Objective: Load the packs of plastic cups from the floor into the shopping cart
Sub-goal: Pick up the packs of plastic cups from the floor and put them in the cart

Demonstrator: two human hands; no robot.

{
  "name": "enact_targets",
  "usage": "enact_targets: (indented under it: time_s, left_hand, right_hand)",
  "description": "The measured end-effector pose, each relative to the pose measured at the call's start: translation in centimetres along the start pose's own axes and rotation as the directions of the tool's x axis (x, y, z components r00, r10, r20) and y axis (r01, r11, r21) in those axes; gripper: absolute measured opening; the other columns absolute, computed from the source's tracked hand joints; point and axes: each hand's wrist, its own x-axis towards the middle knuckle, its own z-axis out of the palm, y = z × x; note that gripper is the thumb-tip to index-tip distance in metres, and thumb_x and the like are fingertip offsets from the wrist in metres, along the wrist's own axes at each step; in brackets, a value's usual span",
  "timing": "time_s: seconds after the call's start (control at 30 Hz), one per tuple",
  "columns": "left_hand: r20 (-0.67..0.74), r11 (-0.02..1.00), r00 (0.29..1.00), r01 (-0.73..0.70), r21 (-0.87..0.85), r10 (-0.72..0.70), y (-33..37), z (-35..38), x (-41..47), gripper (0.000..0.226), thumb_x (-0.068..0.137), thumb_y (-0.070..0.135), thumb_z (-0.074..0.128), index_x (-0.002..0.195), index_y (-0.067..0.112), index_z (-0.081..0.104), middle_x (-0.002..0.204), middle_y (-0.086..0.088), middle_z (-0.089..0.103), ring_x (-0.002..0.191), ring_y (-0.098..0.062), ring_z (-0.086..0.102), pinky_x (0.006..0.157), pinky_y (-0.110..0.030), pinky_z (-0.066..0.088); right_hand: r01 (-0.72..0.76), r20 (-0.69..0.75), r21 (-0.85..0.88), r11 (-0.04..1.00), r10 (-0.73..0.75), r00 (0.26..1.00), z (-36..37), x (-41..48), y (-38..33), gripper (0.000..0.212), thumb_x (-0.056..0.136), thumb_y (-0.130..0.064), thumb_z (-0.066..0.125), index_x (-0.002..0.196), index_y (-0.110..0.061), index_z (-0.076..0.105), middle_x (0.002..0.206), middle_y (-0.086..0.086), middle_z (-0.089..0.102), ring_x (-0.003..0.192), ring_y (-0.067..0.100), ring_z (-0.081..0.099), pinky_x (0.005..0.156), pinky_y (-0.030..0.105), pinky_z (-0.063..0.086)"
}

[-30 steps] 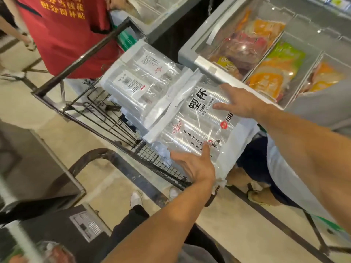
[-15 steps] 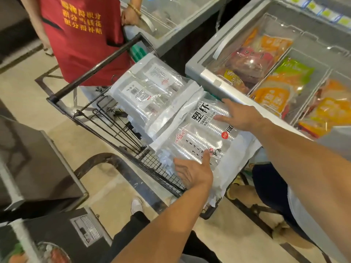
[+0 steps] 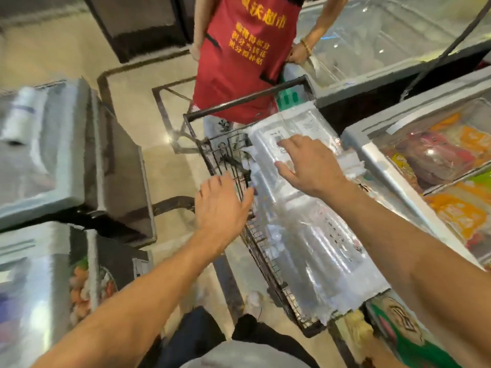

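Two packs of plastic cups (image 3: 313, 213) lie end to end in the shopping cart (image 3: 225, 166), filling the middle of the frame from the red apron (image 3: 247, 57) at the top down to the cart's near corner. Right hand (image 3: 310, 166) lies flat, fingers spread, on the far pack's label; left hand (image 3: 221, 205) hovers open over the wire rim, holding nothing. These packs look light, and the film wrap looks slick and crinkly, the cups inside easy to crush, so the judgement is to grip the ends or cradle from below, not squeeze the middle. Room is tight: a freezer (image 3: 414, 144) crowds the right side, another person stands at the far handle, cabinets (image 3: 66, 155) sit left. Only the floor (image 3: 143, 83) strip at centre-left is open. Blur hides finer detail.
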Motion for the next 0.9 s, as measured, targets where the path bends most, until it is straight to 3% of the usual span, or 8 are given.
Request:
enact_targets:
  time_s: [0.07,0.23,0.47,0.6,0.67,0.77,0.9]
  left_hand:
    - [-0.081,0.993,0.996,0.052,0.104,-0.044,-4.4,-2.3,-0.8,0.07,0.103,0.066,0.041,0.151,0.014,0.047,0.141,-0.012,0.057,0.132,-0.036,0.051,0.109,-0.052,0.042]
    - [-0.175,0.93,0.963,0.248,0.271,-0.206,-14.7,-6.4,-6.5,0.08,0.104,0.067,0.034,0.167,0.017,0.033,0.169,-0.016,0.038,0.159,-0.039,0.03,0.127,-0.056,0.028]
    - [-0.329,0.82,0.82,0.542,0.183,-0.469,-26.5,-10.4,-20.6,0.07,0.104,0.058,0.048,0.159,0.015,0.047,0.162,-0.021,0.047,0.153,-0.044,0.039,0.122,-0.061,0.034]
    - [-0.353,0.677,0.657,0.731,0.084,-0.666,-30.6,-11.1,-31.2,0.07,0.107,0.057,0.038,0.165,0.019,0.041,0.166,-0.02,0.044,0.156,-0.044,0.036,0.126,-0.061,0.027]
    - [-0.399,0.596,0.554,0.803,0.024,-0.731,-31.7,-10.9,-36.7,0.07,0.104,0.057,0.033,0.162,0.02,0.045,0.161,-0.02,0.05,0.152,-0.044,0.043,0.125,-0.062,0.031]
    - [-0.415,0.474,0.413,0.879,-0.051,-0.811,-32.6,-10.1,-44.8,0.07,0.1,0.055,0.035,0.158,0.02,0.05,0.156,-0.017,0.056,0.146,-0.043,0.048,0.121,-0.059,0.035]
    - [-0.398,0.249,0.174,0.958,-0.145,-0.901,-32.2,-8.7,-54.5,0.072,0.098,0.054,0.031,0.159,0.021,0.049,0.157,-0.015,0.054,0.145,-0.042,0.047,0.119,-0.056,0.036]
  right_hand:
    - [0.069,-0.034,0.015,0.998,-0.068,0.997,-0.6,1.7,-4.1,0.055,0.1,-0.048,0.047,0.138,-0.01,0.06,0.123,0.015,0.067,0.109,0.04,0.063,0.095,0.05,0.049]
    - [0.329,-0.096,0.035,0.944,-0.324,0.941,-1.3,4.3,-16.1,0.063,0.097,-0.05,0.044,0.141,-0.008,0.061,0.138,0.016,0.063,0.126,0.036,0.059,0.115,0.053,0.038]
    - [0.585,-0.094,0.057,0.809,-0.579,0.81,-1.9,1.8,-34.4,0.065,0.1,-0.054,0.041,0.148,-0.012,0.055,0.149,0.017,0.056,0.141,0.036,0.049,0.124,0.056,0.03]
    - [0.73,-0.099,0.098,0.677,-0.723,0.684,-1.5,-3.3,-44.3,0.069,0.1,-0.055,0.04,0.154,-0.014,0.052,0.155,0.017,0.054,0.145,0.034,0.047,0.126,0.055,0.029]
    - [0.804,-0.105,0.129,0.58,-0.799,0.593,-0.9,-6.5,-49.2,0.068,0.101,-0.055,0.041,0.155,-0.014,0.051,0.156,0.017,0.053,0.146,0.035,0.047,0.127,0.054,0.028]
    - [0.899,-0.111,0.178,0.399,-0.9,0.422,-0.3,-11.4,-55.8,0.066,0.1,-0.052,0.045,0.151,-0.01,0.055,0.152,0.02,0.056,0.143,0.038,0.05,0.124,0.054,0.03]
    - [0.959,-0.106,0.247,0.138,-0.98,0.168,-0.2,-17.7,-63.8,0.068,0.097,-0.049,0.044,0.149,-0.008,0.058,0.15,0.021,0.058,0.14,0.04,0.053,0.123,0.055,0.031]
